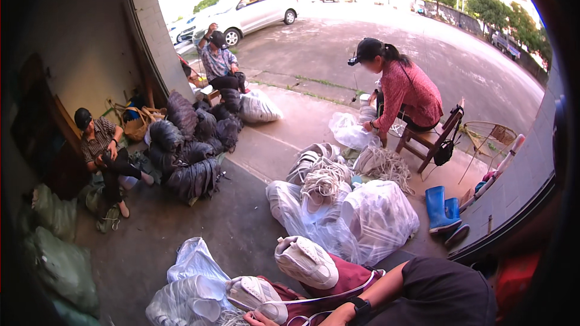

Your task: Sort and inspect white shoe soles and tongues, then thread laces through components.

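Note:
At the lower edge, a few fingers of my left hand (260, 319) show, bent in beside the front white sneaker (257, 296). What they grip is hidden. My right forearm comes in from the right, wearing a black watch (361, 306). Below it, my right hand (339, 317) is mostly cut off by the frame, its fingers out of sight. A second white sneaker (307, 264) lies just behind the first. Both rest against maroon fabric (350, 276). A white shoelace (376, 278) loops over the fabric and runs down between my hands.
White plastic bags (380, 217) and heaped pale laces and shoe parts (326, 181) lie ahead. Another open bag (190, 296) is at lower left. Dark bundles (193, 175) and green sacks (63, 265) stand left. Several people sit working. Blue boots (441, 208) stand right.

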The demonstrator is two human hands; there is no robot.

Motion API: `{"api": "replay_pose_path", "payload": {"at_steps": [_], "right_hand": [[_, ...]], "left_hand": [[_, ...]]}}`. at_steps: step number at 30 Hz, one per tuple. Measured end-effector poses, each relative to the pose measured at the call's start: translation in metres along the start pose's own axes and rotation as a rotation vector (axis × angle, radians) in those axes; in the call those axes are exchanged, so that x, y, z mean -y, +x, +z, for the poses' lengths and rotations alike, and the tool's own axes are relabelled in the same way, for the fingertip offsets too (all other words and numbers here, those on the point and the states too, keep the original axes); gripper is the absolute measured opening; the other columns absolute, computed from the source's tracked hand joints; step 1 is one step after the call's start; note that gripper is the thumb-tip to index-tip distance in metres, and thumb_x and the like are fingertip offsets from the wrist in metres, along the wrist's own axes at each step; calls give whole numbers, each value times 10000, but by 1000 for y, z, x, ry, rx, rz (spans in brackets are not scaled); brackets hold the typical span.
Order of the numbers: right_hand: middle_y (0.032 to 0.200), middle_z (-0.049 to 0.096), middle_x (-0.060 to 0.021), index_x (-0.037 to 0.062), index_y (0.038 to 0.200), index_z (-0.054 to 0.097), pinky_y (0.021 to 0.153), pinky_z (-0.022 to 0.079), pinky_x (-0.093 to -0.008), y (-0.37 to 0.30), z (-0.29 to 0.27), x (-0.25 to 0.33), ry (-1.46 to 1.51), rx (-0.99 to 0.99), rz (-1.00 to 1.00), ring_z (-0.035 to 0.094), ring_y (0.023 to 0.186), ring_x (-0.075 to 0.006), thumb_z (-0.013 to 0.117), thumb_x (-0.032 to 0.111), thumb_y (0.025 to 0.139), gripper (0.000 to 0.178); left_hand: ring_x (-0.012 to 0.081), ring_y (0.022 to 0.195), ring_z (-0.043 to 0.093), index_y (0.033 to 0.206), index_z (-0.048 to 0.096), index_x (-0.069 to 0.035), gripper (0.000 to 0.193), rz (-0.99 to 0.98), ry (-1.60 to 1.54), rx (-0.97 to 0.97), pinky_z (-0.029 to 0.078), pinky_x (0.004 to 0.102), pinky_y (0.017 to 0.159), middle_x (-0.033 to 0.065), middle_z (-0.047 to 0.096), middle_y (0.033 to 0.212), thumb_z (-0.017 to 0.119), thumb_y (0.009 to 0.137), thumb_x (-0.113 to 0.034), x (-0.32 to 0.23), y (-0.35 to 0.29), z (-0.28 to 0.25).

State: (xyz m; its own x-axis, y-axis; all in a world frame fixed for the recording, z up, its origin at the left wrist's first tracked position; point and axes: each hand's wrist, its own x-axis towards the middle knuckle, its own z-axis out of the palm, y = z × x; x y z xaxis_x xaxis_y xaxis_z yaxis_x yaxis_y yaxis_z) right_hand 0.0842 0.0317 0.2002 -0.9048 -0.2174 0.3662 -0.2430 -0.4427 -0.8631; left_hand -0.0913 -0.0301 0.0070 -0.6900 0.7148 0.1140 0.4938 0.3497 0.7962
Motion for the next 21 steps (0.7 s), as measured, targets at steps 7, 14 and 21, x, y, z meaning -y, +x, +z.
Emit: {"api": "replay_pose_path", "payload": {"at_steps": [7,14,21], "right_hand": [[808,626,-35,-78,913,600,711,456,-300,-27,-46,19,-16,-23,-16,533,808,-90,572,221,961,305],[817,634,-42,-74,925,606,720,462,-301,-79,-74,42,-45,-50,-50,542,818,-91,573,215,959,292],[833,649,-55,-65,945,619,732,472,-303,-143,-88,56,-62,-104,-46,558,832,-98,580,207,955,275]], "left_hand": [[386,900,578,1150,494,45,312,-45,92,6,463,420,798,260,594,992,473,992,-224,1,21,23],[406,936,576,1178,481,62,343,-52,167,21,460,428,820,280,590,1031,458,996,-228,-24,20,56],[418,1008,557,1200,467,70,371,-75,215,8,448,442,856,297,568,1102,430,1007,-244,-44,11,91]]}}
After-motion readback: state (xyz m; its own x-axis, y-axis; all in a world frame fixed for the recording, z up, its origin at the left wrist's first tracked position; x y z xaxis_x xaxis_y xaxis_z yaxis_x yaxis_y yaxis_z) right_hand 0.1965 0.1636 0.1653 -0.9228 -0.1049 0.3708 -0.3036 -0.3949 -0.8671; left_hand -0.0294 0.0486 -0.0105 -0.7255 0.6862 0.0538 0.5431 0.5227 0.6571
